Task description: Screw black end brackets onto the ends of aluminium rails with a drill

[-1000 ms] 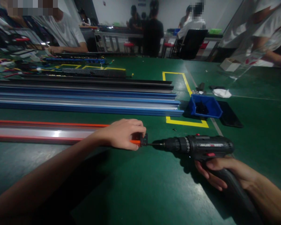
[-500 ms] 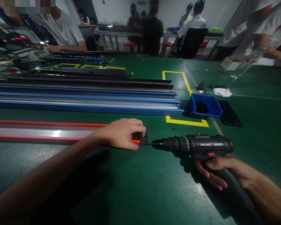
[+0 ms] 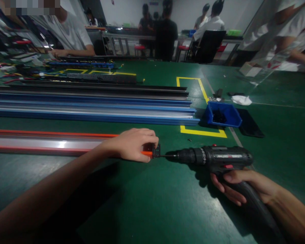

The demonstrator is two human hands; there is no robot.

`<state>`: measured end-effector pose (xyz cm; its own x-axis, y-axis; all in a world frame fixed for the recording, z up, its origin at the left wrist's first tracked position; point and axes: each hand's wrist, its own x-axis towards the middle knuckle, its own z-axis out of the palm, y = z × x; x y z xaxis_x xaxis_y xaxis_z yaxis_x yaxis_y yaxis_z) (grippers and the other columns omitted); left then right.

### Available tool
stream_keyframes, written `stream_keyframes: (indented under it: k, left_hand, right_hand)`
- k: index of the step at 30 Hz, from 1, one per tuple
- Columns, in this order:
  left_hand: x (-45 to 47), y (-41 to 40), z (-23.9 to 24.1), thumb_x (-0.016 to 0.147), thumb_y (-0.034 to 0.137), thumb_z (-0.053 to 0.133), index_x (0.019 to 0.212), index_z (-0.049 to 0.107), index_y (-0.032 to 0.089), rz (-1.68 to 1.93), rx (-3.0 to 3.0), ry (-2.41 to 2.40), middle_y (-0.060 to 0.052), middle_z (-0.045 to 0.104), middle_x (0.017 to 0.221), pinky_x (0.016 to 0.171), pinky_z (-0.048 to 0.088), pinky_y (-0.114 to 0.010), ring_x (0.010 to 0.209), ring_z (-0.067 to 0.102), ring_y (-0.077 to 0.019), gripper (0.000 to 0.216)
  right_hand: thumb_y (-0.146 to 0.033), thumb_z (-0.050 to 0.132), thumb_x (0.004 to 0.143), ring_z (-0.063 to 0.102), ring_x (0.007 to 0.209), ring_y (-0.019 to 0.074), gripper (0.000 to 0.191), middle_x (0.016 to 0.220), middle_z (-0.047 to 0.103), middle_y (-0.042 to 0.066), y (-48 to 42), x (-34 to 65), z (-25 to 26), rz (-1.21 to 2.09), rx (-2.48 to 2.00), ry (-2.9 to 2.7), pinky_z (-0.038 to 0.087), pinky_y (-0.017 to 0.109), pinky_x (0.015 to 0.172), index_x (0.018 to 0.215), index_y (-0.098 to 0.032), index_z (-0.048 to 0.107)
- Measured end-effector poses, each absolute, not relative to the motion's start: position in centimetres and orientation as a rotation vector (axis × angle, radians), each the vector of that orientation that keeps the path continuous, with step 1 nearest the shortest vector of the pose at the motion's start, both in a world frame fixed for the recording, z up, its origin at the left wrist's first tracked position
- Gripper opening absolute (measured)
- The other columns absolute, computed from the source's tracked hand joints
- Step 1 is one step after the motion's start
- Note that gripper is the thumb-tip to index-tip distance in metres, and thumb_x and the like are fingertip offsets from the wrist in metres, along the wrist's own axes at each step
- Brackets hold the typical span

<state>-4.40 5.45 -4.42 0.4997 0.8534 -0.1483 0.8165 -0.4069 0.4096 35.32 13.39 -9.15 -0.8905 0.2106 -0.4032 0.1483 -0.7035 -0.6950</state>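
A long orange and silver rail [image 3: 48,143] lies across the green table [image 3: 155,203] from the left. My left hand [image 3: 133,144] is closed over its right end, beside a small black end piece [image 3: 156,150]. My right hand [image 3: 240,186] grips the handle of a black cordless drill [image 3: 218,157]. The drill lies level, and its bit touches the black end piece.
Several blue and black rails [image 3: 91,105] lie stacked behind the orange one. A blue bin [image 3: 222,115] of dark small parts sits in a yellow-taped rectangle, with a black mat [image 3: 249,127] to its right. Other people sit and stand around the table's far edges.
Almost nothing has changed. The drill and my right hand have shifted very slightly to the left, with the bit staying against the end piece.
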Motion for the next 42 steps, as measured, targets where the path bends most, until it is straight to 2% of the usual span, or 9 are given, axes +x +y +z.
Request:
stream_keyframes:
  k: [8,14,20,29,34,42]
  left_hand:
    - [-4.35,5.42,-4.39,0.081,0.042,0.07,0.105,0.063,0.027,0.112,2.324,1.376,-0.002,0.061,0.113,0.079,0.039,-0.033,0.102,0.058,-0.0237,0.029]
    - [-4.42,5.46,-4.4,0.081,0.042,0.071,0.106,0.062,0.029,0.1,2.313,1.381,-0.002,0.061,0.114,0.08,0.039,-0.033,0.103,0.058,-0.0238,0.029]
    - [-4.5,5.46,-4.43,0.082,0.042,0.07,0.104,0.063,0.028,0.098,2.315,1.379,-0.002,0.061,0.112,0.081,0.039,-0.033,0.101,0.058,-0.0237,0.028]
    - [-4.43,5.47,-4.38,0.08,0.043,0.071,0.105,0.064,0.028,0.12,2.313,1.377,-0.002,0.061,0.111,0.077,0.039,-0.032,0.1,0.058,-0.0232,0.029]
    - [-4.49,5.55,-4.55,0.081,0.043,0.071,0.104,0.063,0.028,0.115,2.311,1.379,-0.002,0.062,0.112,0.078,0.039,-0.032,0.1,0.058,-0.0238,0.029]
    - [-4.51,5.47,-4.53,0.08,0.042,0.071,0.103,0.064,0.028,0.124,2.311,1.384,-0.002,0.061,0.111,0.079,0.039,-0.033,0.1,0.058,-0.0231,0.029]
  right_hand:
    - [-0.03,0.069,0.085,0.056,0.045,0.0066,0.024,0.067,0.064,0.002,13.58,35.58,-9.34,2.773,-0.765,-1.193,0.056,0.019,0.052,0.092,-0.009,0.078]
    - [-0.032,0.07,0.084,0.055,0.045,0.0058,0.025,0.076,0.067,0.005,13.55,35.59,-9.3,2.772,-0.771,-1.207,0.056,0.019,0.051,0.091,-0.009,0.077]
    - [-0.033,0.069,0.085,0.052,0.044,0.0064,0.025,0.065,0.062,0.001,13.64,35.61,-9.45,2.768,-0.78,-1.22,0.056,0.021,0.052,0.088,-0.009,0.076]
    - [-0.032,0.07,0.085,0.053,0.045,0.0062,0.024,0.068,0.063,0.001,13.56,35.69,-9.24,2.797,-0.763,-1.199,0.056,0.02,0.052,0.09,-0.01,0.077]
    - [-0.031,0.068,0.087,0.054,0.045,0.0065,0.025,0.064,0.062,0.001,13.5,35.19,-8.86,2.793,-0.742,-1.201,0.056,0.019,0.052,0.098,-0.01,0.078]
    - [-0.031,0.069,0.086,0.054,0.046,0.005,0.026,0.078,0.068,0.005,13.36,35.3,-8.96,2.778,-0.755,-1.204,0.055,0.019,0.052,0.098,-0.01,0.078]
